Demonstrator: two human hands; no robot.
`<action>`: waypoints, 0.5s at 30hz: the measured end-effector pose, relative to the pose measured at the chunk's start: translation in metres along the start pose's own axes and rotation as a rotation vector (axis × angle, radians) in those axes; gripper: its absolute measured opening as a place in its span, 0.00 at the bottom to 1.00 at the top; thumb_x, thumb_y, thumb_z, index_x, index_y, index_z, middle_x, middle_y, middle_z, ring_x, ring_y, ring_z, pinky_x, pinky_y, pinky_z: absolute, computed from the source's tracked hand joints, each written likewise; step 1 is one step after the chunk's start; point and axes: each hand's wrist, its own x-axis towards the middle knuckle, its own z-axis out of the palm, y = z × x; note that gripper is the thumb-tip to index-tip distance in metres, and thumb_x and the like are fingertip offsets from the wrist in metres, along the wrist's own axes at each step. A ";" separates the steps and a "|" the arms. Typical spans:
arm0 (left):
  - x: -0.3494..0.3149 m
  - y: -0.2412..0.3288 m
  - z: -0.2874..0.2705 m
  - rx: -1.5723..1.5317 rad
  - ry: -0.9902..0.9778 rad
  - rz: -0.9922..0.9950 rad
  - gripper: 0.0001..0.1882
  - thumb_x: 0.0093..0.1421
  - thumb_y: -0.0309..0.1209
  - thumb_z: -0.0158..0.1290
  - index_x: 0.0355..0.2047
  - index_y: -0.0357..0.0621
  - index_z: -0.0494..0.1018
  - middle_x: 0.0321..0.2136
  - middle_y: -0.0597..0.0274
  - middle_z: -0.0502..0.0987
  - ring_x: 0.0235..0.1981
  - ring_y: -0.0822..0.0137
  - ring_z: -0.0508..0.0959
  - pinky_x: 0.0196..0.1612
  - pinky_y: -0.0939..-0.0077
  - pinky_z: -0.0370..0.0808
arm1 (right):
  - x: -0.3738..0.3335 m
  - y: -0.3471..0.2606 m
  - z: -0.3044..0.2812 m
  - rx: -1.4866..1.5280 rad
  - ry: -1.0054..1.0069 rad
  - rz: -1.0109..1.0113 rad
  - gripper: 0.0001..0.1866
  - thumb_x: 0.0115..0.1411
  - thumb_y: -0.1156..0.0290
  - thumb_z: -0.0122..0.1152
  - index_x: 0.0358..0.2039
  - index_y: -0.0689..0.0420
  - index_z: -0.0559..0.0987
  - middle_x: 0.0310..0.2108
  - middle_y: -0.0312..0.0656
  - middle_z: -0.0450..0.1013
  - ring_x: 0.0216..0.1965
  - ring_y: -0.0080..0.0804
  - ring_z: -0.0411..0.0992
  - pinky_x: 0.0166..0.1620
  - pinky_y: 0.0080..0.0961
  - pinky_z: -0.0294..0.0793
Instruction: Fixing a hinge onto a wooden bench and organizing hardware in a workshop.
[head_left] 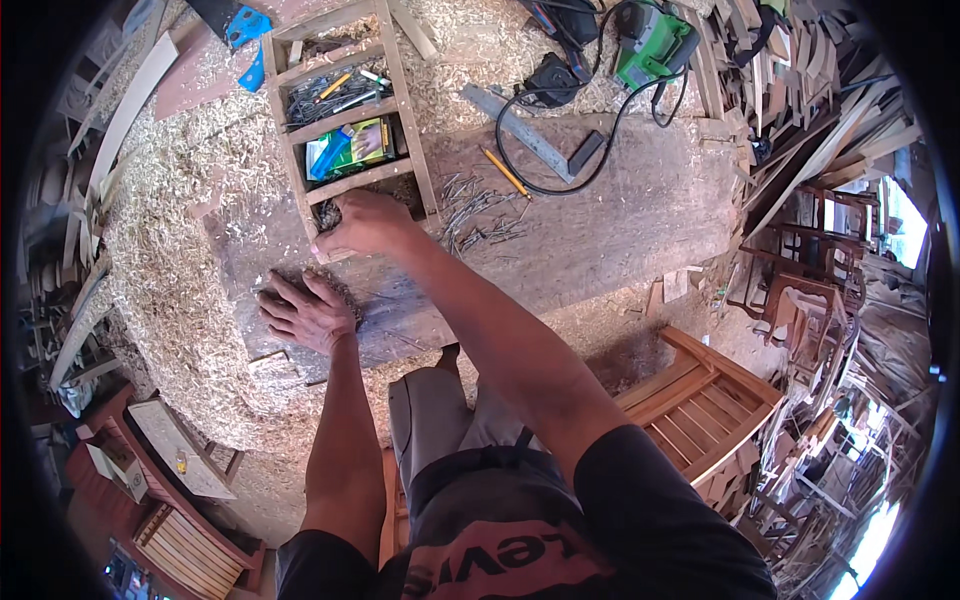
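Observation:
My left hand [305, 310] lies flat, fingers spread, on a small pile of dark nails on the worn wooden workbench [600, 230]. My right hand [365, 222] reaches into the nearest compartment of a wooden compartment tray [405, 130], fingers curled down among nails there; what it grips is hidden. The tray's other compartments hold a green and blue box [350, 148] and mixed nails and pencils. A loose heap of nails [475, 215] lies just right of the tray.
A yellow pencil [505, 172], a metal square [525, 130], a black cable, a green power tool [650, 45] and a blue-handled tool [245, 35] lie on the bench. Wood shavings [160, 230] cover the left. Chair frames and wood offcuts crowd the right.

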 end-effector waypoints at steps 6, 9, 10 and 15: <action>-0.001 -0.008 0.002 0.012 0.008 -0.013 0.40 0.77 0.64 0.34 0.80 0.57 0.58 0.76 0.36 0.58 0.76 0.36 0.57 0.75 0.35 0.51 | -0.012 -0.017 0.004 -0.046 0.033 -0.005 0.36 0.51 0.36 0.72 0.38 0.61 0.88 0.40 0.52 0.86 0.44 0.49 0.86 0.49 0.44 0.85; -0.001 -0.004 0.003 0.012 0.001 -0.018 0.40 0.77 0.64 0.34 0.80 0.57 0.58 0.76 0.36 0.58 0.76 0.36 0.57 0.75 0.36 0.51 | -0.018 -0.016 0.008 -0.163 0.122 -0.066 0.34 0.55 0.35 0.70 0.36 0.60 0.88 0.36 0.51 0.86 0.41 0.49 0.86 0.45 0.45 0.84; -0.001 -0.004 0.003 0.012 -0.003 -0.024 0.40 0.77 0.65 0.34 0.79 0.57 0.59 0.76 0.36 0.58 0.76 0.37 0.57 0.75 0.36 0.51 | -0.018 -0.015 0.008 -0.154 0.126 -0.068 0.34 0.55 0.35 0.70 0.36 0.60 0.88 0.36 0.51 0.86 0.41 0.49 0.86 0.45 0.45 0.84; -0.001 -0.005 0.005 -0.025 -0.016 -0.048 0.43 0.75 0.69 0.31 0.80 0.60 0.58 0.77 0.37 0.57 0.77 0.37 0.55 0.77 0.39 0.47 | -0.015 -0.008 0.012 -0.155 0.162 -0.140 0.35 0.57 0.33 0.69 0.37 0.59 0.88 0.33 0.50 0.85 0.39 0.49 0.86 0.44 0.44 0.84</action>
